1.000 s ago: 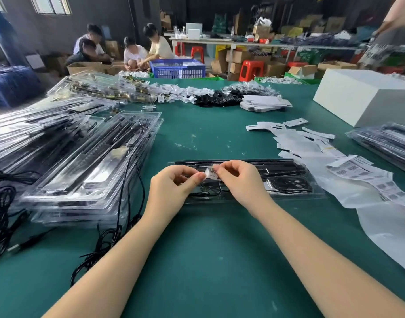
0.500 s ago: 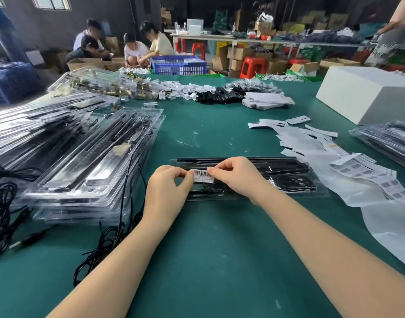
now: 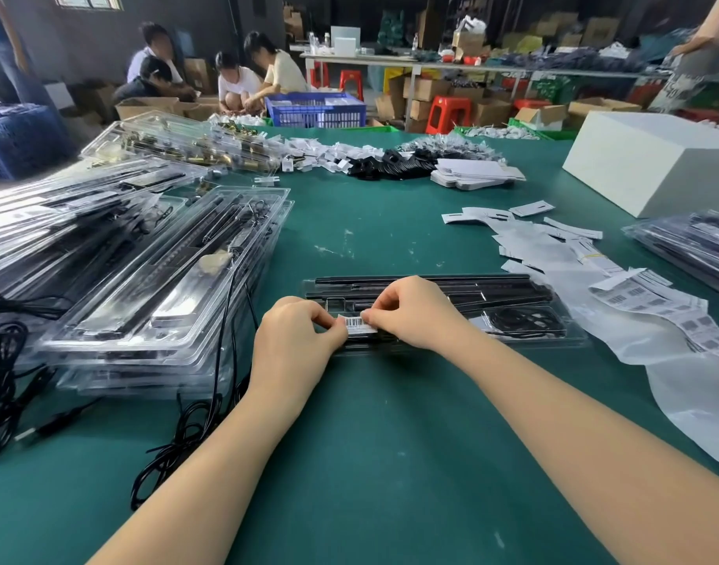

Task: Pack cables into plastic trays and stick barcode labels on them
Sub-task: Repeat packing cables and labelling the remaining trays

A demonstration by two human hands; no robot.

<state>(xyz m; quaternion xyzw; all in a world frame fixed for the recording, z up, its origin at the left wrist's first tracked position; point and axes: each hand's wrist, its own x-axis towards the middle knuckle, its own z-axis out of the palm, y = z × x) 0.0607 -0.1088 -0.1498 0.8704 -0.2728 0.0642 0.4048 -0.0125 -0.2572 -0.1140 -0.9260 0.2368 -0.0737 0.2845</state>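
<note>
A clear plastic tray (image 3: pixel 524 340) with black bars and a coiled black cable lies crosswise on the green table in front of me. A small white barcode label (image 3: pixel 355 323) is stretched flat just over the tray's near left part. My left hand (image 3: pixel 296 344) pinches its left end and my right hand (image 3: pixel 414 311) pinches its right end. Whether the label touches the tray I cannot tell.
Stacks of filled clear trays (image 3: pixel 154 295) with trailing black cables (image 3: pixel 194 426) fill the left. Label sheets and backing paper (image 3: pixel 651 307) lie at right, with more trays (image 3: pixel 692 242) and a white box (image 3: pixel 651 165) beyond. Other people sit on the floor far behind the table.
The label was curled up between my fingertips a second ago; it has since been pulled flat between both hands and lowered slightly toward the tray.
</note>
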